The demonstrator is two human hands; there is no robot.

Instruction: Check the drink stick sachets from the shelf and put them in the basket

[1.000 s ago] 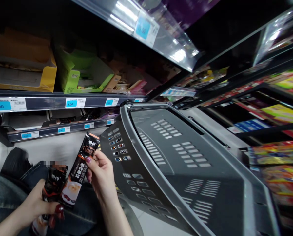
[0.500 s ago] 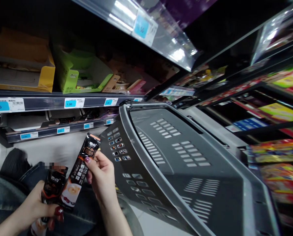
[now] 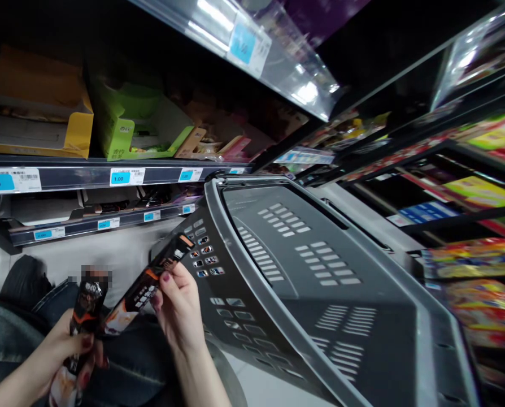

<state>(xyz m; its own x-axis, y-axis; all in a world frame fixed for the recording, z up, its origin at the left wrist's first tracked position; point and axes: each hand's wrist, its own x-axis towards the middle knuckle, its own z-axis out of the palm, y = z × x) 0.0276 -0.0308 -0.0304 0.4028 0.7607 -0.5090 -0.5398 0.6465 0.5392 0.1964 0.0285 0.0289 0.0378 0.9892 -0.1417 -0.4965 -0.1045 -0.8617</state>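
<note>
My right hand (image 3: 178, 308) pinches a long black and orange coffee stick packet (image 3: 144, 288) near its upper end; the packet lies tilted, its top toward the grey shopping basket (image 3: 278, 316). My left hand (image 3: 64, 353), at the lower left over my jeans, is closed round a second dark stick packet (image 3: 85, 314) held nearly upright. The two packets almost meet at their lower ends. The basket stands just right of my right hand and has nothing in it.
Store shelves with blue price tags (image 3: 121, 177) run along the left, holding a yellow carton (image 3: 36, 121) and a green carton (image 3: 127, 127). More shelves of colourful packets (image 3: 473, 260) line the right. A dark shoe (image 3: 21, 280) rests on the pale floor.
My right hand has tipped its packet over toward the basket, from steep to nearly flat. The left hand's packet has turned slightly and risen a little.
</note>
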